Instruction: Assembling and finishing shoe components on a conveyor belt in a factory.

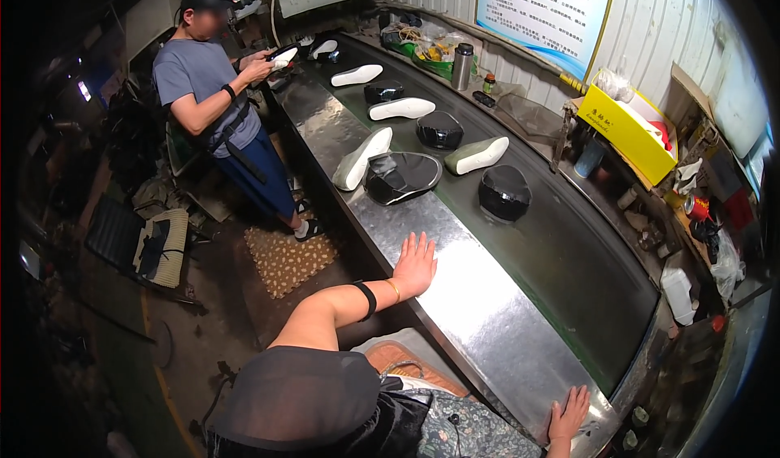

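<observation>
Both palms lie flat and empty: right hand [569, 413] at the counter's [479, 312] near corner, left hand [416, 265] on its steel edge; I'd risk fingers catching the moving belt [569, 255], black shoe upper [400, 175] just beyond.

The left hand [415, 265] is laid flat, fingers spread, on the steel bench edge [479, 312]; the right hand [569, 414] is pressed on its near end. Farther along the dark belt [561, 255], white soles [476, 155] and black uppers [504, 192] are set out. At far left, a sole is held by another person [213, 92].
</observation>
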Demonstrator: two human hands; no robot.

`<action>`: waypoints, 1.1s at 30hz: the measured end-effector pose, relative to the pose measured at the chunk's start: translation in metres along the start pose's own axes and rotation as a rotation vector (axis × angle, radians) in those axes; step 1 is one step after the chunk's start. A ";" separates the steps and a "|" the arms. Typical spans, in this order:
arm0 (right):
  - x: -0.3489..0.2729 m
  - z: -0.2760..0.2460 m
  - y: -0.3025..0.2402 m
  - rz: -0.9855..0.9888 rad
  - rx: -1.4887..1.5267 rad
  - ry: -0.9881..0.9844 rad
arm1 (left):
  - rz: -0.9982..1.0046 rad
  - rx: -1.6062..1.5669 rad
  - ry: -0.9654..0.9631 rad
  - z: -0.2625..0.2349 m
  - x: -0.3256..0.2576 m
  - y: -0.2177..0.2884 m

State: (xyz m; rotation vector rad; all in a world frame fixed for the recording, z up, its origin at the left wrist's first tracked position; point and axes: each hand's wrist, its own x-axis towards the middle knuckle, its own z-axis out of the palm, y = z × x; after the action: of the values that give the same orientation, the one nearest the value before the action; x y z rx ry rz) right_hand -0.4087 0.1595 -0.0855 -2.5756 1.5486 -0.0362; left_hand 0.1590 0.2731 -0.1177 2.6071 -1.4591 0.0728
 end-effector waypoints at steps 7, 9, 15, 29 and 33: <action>-0.001 0.000 -0.001 0.019 0.005 -0.013 | -0.004 -0.019 0.002 0.001 -0.002 0.000; -0.001 0.000 -0.001 0.012 0.001 -0.013 | -0.004 -0.025 0.004 0.002 -0.002 -0.001; 0.000 0.001 -0.001 0.017 0.000 -0.006 | -0.008 -0.030 -0.003 0.000 0.001 0.000; -0.004 0.001 0.008 -0.008 0.066 0.000 | 0.226 -0.091 0.074 0.010 -0.003 0.003; -0.002 -0.017 0.000 0.064 0.111 -0.071 | 0.717 -0.509 -0.007 0.004 -0.040 0.066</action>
State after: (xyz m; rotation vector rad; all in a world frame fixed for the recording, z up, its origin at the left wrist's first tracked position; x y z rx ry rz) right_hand -0.4116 0.1595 -0.0683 -2.4151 1.5563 -0.0224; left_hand 0.0821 0.2724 -0.1188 1.6130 -2.0137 -0.2002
